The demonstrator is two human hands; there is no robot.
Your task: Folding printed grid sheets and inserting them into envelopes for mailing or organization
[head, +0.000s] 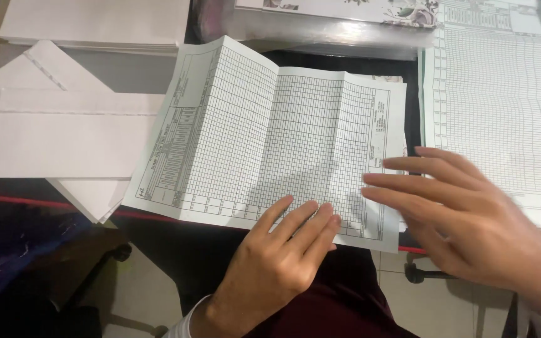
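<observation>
Pressing creased grid form (270,138): left hand (277,263), right hand (464,213), fingers flat.

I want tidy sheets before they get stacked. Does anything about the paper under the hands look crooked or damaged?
The gridded form lies skewed to the table edge, creased into raised panels rather than flat, its near edge overhanging. The left hand and right hand press its near right part. No tear shows. The folded white sheets to the left sit fanned unevenly.

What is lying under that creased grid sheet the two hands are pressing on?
Under the grid sheet, a dark tabletop shows behind its top edge, and white folded sheets slip beneath its left side. The left hand and right hand rest on top. Anything beneath its middle is hidden.
</observation>
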